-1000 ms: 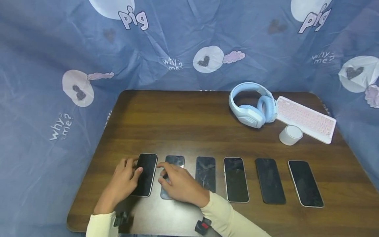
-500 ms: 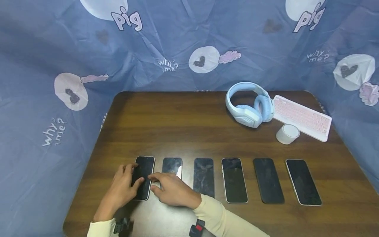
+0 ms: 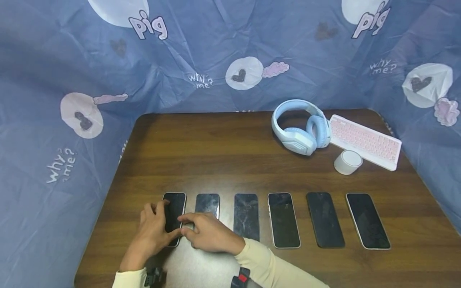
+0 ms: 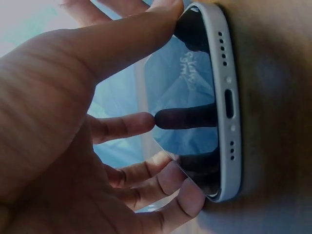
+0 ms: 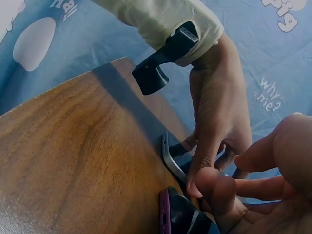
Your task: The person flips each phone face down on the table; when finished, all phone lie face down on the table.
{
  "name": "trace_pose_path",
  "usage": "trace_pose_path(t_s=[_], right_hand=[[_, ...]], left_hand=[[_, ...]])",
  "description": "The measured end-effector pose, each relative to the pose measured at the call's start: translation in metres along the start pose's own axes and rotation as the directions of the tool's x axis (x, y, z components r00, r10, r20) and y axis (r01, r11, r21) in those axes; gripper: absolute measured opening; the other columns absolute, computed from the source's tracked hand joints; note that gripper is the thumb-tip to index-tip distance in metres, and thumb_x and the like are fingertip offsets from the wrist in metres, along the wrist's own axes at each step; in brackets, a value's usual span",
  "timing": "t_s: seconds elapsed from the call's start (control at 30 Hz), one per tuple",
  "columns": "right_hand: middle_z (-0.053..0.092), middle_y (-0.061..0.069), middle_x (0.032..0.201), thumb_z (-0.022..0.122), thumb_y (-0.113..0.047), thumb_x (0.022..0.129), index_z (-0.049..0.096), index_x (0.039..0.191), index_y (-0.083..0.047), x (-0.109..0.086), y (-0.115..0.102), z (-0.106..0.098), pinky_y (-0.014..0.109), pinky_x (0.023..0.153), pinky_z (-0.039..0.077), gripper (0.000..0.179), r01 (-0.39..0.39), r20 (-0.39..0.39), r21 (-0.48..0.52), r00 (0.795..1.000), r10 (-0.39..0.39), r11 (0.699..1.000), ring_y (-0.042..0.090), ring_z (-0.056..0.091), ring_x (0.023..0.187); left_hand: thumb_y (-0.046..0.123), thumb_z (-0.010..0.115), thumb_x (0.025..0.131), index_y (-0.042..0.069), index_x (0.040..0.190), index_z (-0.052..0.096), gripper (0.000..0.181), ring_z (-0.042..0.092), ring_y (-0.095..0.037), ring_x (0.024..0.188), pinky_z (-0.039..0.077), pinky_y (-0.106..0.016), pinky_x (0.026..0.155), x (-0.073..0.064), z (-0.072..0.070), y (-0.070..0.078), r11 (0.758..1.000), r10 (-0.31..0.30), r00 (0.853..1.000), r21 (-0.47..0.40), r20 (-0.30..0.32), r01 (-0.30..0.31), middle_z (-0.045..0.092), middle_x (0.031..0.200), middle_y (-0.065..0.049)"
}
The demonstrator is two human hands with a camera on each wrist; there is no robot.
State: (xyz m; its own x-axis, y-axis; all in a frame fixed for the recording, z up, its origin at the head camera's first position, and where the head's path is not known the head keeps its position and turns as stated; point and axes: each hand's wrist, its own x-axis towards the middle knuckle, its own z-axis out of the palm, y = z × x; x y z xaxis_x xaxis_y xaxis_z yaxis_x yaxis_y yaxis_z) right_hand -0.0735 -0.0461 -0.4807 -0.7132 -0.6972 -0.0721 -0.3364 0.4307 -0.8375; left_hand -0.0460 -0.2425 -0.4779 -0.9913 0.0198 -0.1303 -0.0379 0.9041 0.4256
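My left hand [image 3: 149, 234] grips the leftmost flat, black-glass, pale-rimmed phone [image 3: 174, 214], probably slick and breakable, best held by its long sides, my right hand [image 3: 210, 233] loosely bent at right.

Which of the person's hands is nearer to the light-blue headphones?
The right hand. It is left of the headphones and closer to the person; the left hand is farther left, at the leftmost phone.

passable: table [image 3: 201, 156] left of headphones [image 3: 300, 141] | narrow: gaps between phones [image 3: 284, 221] | blocking: right hand [image 3: 210, 233] over second phone [image 3: 207, 203] from left
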Motion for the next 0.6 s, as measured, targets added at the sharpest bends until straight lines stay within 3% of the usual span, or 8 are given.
trace_pose_path(t_s=[0.1,0.27,0.43,0.6], right_hand=[[0.054,-0.022,0.052,0.057,-0.026,0.103,0.060,0.137,-0.011,0.0000,0.0003,0.0001,0.016,0.055,0.043,0.037,0.013,0.004,-0.016,1.000,-0.012,1.000,-0.004,0.048,0.039],[0.053,-0.022,0.054,0.057,-0.027,0.102,0.062,0.135,-0.011,0.0001,0.0010,0.0002,0.014,0.074,0.043,0.037,0.044,-0.008,-0.076,0.999,-0.045,0.996,-0.008,0.046,0.043],[0.053,-0.026,0.053,0.056,-0.027,0.103,0.062,0.134,-0.010,0.0000,0.0006,0.0006,0.015,0.084,0.043,0.036,0.059,-0.012,-0.078,0.998,-0.061,0.995,-0.011,0.049,0.049],[0.053,-0.026,0.054,0.057,-0.026,0.102,0.063,0.133,-0.011,-0.0005,-0.0008,0.0009,0.014,0.080,0.043,0.035,0.046,-0.024,-0.046,0.999,-0.047,0.998,-0.010,0.051,0.048]], left_hand=[[0.032,0.091,0.073,-0.001,0.141,0.035,0.093,0.037,-0.055,0.117,0.041,-0.064,0.090,0.0000,0.0013,0.0008,1.000,-0.007,1.000,0.005,-0.005,0.007,0.033,0.123,-0.032],[0.029,0.090,0.073,-0.002,0.140,0.035,0.092,0.038,-0.055,0.115,0.041,-0.064,0.090,0.0006,0.0028,0.0016,1.000,0.006,1.000,0.009,-0.018,-0.006,0.033,0.121,-0.032],[0.027,0.089,0.073,-0.003,0.139,0.036,0.090,0.038,-0.056,0.115,0.041,-0.065,0.089,-0.0001,0.0036,0.0020,1.000,0.006,1.000,0.008,-0.026,-0.006,0.034,0.120,-0.033],[0.024,0.088,0.075,-0.003,0.139,0.035,0.087,0.037,-0.056,0.115,0.041,-0.065,0.089,0.0002,0.0025,0.0024,1.000,0.013,1.000,0.001,-0.016,-0.013,0.033,0.121,-0.034]])
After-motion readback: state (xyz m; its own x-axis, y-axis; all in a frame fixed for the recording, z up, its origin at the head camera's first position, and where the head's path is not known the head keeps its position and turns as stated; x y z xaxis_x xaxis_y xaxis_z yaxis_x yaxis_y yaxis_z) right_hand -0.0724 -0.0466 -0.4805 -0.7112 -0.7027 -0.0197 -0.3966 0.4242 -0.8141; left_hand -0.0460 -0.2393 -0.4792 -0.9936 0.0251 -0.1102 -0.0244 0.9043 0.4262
